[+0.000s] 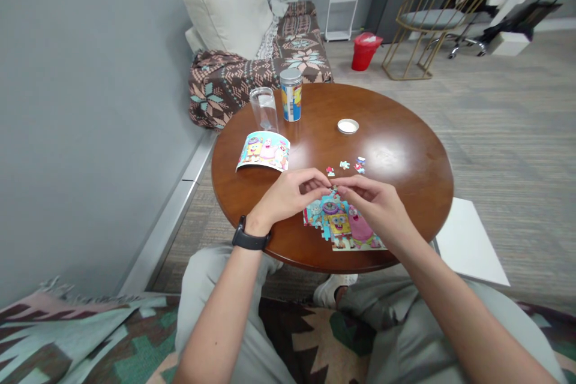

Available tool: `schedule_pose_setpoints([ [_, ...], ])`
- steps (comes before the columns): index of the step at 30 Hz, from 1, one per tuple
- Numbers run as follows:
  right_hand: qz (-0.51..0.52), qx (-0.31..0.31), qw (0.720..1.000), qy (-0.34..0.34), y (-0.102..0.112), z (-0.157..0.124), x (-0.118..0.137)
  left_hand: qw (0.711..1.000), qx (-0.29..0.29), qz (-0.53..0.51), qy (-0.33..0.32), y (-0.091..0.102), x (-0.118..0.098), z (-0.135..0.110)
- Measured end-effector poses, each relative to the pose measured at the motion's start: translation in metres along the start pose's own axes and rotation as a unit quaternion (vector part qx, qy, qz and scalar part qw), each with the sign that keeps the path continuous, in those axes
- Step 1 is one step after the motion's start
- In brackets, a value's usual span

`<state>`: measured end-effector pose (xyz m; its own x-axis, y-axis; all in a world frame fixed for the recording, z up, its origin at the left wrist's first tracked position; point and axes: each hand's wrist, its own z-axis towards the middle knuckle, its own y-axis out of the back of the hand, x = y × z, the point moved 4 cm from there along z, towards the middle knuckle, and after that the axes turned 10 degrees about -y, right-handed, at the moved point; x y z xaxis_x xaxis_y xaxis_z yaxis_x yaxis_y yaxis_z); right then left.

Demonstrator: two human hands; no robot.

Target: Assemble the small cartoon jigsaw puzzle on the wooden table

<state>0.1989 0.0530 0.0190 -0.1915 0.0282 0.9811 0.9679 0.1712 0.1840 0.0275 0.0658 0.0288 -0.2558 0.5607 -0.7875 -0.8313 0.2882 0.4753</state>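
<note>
A partly assembled jigsaw puzzle (341,225) with cartoon figures lies near the front edge of the round table. Over its upper edge, my left hand (299,191) and my right hand (373,198) come together with fingertips almost touching. A small puzzle piece (333,190) shows between them, pinched by the fingers of both hands and partly covered. My right hand and wrist hide part of the puzzle's right side. Just beyond the fingertips lie a red loose piece (330,171), a light blue piece (344,165) and a small dark blue and red cluster (360,165).
A curved picture card (265,150) stands left of my hands. Behind it are a clear cup (264,109) and a printed can (291,96) with a silver lid. A round lid (348,126) lies farther back on the brown table (405,132). A white board (470,240) is at lower right.
</note>
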Motion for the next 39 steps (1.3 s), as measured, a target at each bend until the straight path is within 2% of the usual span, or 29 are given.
schedule_pose_setpoints([
  [7,0.085,0.002,0.995,-0.045,0.000,0.001,-0.005,1.000,0.000,-0.010,0.012,0.000,-0.001,0.001],
  [15,0.092,0.004,0.993,-0.080,0.002,0.000,-0.005,1.000,0.007,-0.016,0.009,-0.001,-0.002,0.001],
  [25,0.054,0.015,0.996,-0.065,-0.005,-0.002,-0.007,1.000,0.004,0.002,0.008,0.001,-0.002,-0.001],
  [28,0.007,0.017,0.999,-0.033,-0.004,0.000,-0.007,1.000,-0.001,0.010,0.009,0.001,-0.001,0.000],
  [30,-0.071,-0.010,0.997,0.023,0.001,0.004,-0.004,0.999,-0.026,0.026,0.022,0.003,0.001,0.001],
  [33,-0.234,-0.065,0.962,0.121,0.005,0.017,0.001,0.994,-0.071,0.065,0.044,0.006,0.007,0.003],
  [36,-0.329,-0.054,0.927,0.172,0.001,0.033,0.000,0.991,-0.070,0.102,0.048,0.004,0.011,0.004],
  [39,-0.369,-0.038,0.911,0.183,-0.004,0.043,-0.005,0.989,-0.050,0.134,0.043,0.002,0.015,0.004],
])
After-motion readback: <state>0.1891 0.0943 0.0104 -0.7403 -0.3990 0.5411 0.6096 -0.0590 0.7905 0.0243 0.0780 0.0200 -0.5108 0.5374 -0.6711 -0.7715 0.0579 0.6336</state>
